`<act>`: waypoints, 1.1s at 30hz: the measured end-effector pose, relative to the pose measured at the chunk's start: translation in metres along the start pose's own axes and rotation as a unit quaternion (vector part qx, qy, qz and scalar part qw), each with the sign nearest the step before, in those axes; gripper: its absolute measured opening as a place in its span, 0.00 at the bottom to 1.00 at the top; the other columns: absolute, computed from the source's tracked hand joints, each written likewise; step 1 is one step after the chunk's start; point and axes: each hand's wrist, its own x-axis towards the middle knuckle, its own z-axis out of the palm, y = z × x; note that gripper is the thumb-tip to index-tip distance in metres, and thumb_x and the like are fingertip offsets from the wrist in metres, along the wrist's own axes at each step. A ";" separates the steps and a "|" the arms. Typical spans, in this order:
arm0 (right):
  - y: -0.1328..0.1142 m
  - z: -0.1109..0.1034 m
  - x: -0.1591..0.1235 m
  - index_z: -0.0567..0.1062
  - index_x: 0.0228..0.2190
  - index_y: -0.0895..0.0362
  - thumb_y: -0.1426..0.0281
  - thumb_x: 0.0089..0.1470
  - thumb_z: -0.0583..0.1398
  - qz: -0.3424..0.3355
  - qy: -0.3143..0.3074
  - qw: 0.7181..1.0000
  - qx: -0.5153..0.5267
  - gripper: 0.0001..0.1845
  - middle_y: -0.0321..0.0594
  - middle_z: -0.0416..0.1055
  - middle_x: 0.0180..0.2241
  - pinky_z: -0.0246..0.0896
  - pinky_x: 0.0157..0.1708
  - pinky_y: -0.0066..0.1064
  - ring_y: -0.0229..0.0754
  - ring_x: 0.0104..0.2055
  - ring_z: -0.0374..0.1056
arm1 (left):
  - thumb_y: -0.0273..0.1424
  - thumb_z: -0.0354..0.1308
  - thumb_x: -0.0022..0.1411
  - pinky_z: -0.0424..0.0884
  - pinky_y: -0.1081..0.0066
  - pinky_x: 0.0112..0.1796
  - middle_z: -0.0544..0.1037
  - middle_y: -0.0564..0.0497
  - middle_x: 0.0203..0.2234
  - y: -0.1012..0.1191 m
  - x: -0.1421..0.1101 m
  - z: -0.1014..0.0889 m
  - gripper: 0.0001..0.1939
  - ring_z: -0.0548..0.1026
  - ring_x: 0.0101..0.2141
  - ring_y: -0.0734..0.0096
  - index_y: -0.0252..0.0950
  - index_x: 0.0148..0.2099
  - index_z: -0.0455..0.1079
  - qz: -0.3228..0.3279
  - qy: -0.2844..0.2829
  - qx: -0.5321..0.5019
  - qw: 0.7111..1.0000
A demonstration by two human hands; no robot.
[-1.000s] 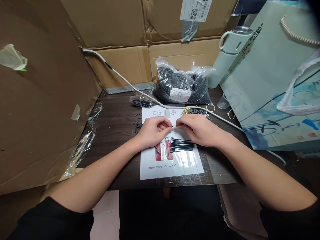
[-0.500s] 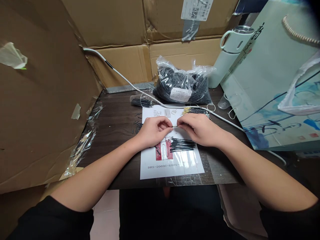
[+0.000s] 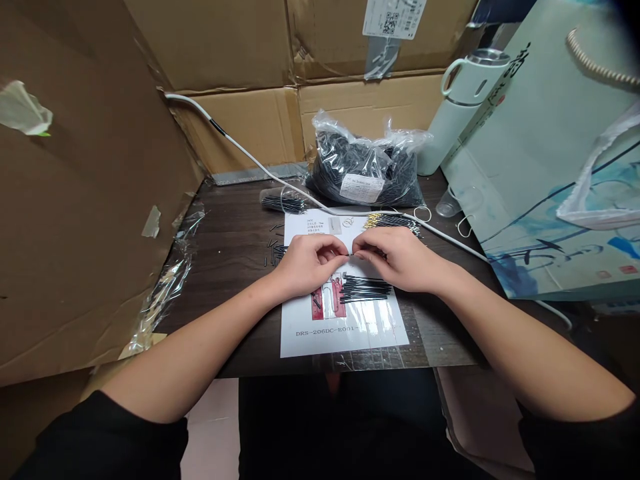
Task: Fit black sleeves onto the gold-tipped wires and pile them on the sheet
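Left hand neared right hand, thin piece between.

Both forearms are reaching in from the lower corners and angling toward each other, with black sleeves covering the upper arms. The left hand is curling inward, its thumb and index finger closing in a pinch; the right hand is mirroring it, its own thumb and index finger pinching. The two sets of fingertips are facing each other, nearly meeting with a narrow gap between them. Both wrists are staying low and roughly level, with the backs of the hands turning upward and the other fingers folding in toward the palms.
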 end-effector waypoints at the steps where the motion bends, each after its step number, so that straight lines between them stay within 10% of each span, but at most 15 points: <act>1: 0.000 0.001 0.000 0.76 0.40 0.58 0.73 0.70 0.58 0.001 0.000 1.000 0.003 0.06 0.41 0.76 0.34 0.61 0.38 0.33 0.42 0.34 0.69 | 0.32 0.69 0.64 0.74 0.74 0.34 0.84 0.50 0.31 0.000 0.000 0.000 0.06 0.77 0.29 0.75 0.34 0.40 0.83 0.006 0.000 0.004 1.000; 33: -0.003 0.003 -0.001 0.72 0.46 0.54 0.76 0.63 0.60 0.052 0.014 0.996 0.071 0.10 0.39 0.78 0.38 0.64 0.40 0.33 0.42 0.36 0.72 | 0.31 0.69 0.63 0.76 0.74 0.33 0.84 0.49 0.33 0.002 -0.002 0.002 0.07 0.78 0.29 0.76 0.34 0.43 0.81 0.023 0.036 -0.024 0.999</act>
